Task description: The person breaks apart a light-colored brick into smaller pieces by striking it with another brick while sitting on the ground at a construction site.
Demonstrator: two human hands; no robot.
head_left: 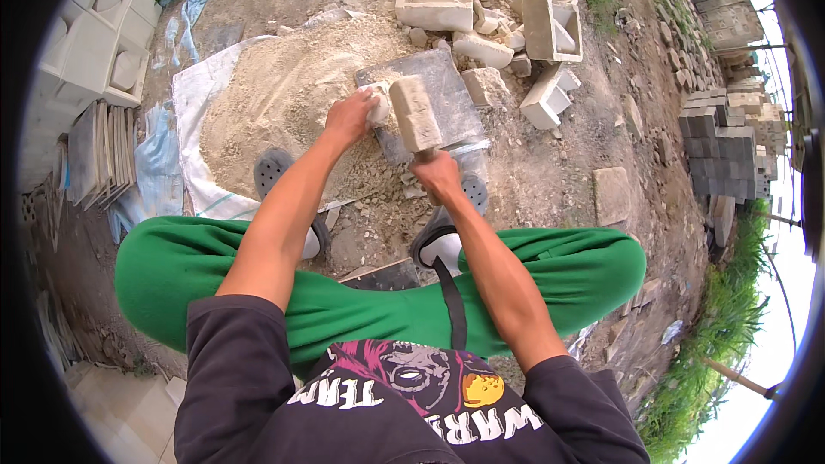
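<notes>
On a dark slab set at the edge of a sand heap, the person squats and works a pale stone lump. Left hand is closed around the lump and pins it against the slab's near-left corner. Right hand is clenched on a short handle, and the mallet on it has its pale block head over the slab, just beside the lump; whether the head touches the lump cannot be told. Small fragments lie on the ground between the slab and the grey clogs, so some crushing appears done. The lump remains whole in the hand, so judged from this state the breaking of this piece is at an early or middle stage. Behind the slab lies a pile of broken cast blocks, apparently stock not yet reduced. White moulded blocks are stacked at far left, well apart from the work. Grey bricks stand at right.
</notes>
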